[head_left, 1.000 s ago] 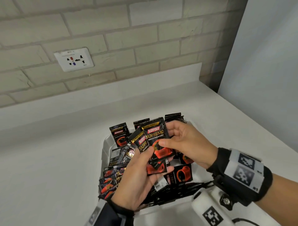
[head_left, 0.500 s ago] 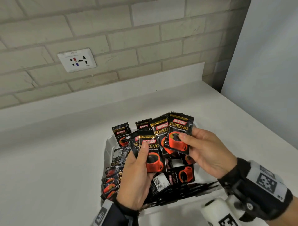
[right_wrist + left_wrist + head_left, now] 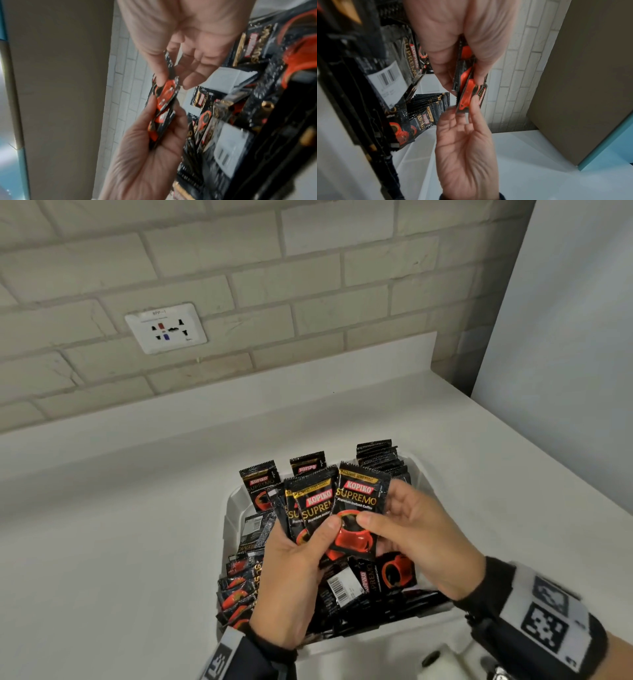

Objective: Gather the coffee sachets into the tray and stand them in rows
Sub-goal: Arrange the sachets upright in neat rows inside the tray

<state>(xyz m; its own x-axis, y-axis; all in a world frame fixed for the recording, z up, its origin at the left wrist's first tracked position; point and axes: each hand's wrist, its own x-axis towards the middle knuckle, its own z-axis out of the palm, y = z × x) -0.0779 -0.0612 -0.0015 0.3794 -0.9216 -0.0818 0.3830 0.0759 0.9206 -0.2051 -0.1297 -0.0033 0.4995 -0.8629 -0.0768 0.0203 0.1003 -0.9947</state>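
A white tray on the counter holds many black Kopiko coffee sachets. Some stand in rows at the back right and front left; others lie loose in the middle. Above the tray my left hand grips a fan of several sachets, thumb on the front. My right hand pinches the frontmost sachet against that fan. The left wrist view shows my left hand clamping the sachets' lower edges. In the right wrist view, my right hand nips the sachet.
The white counter runs to a brick wall with a power socket. A tall grey panel stands at the right. The counter's right edge lies close beside the tray.
My right hand brought its sachet leftward and down onto the front of the fan in my left hand. The left thumb now rests on it. The tray has not moved.
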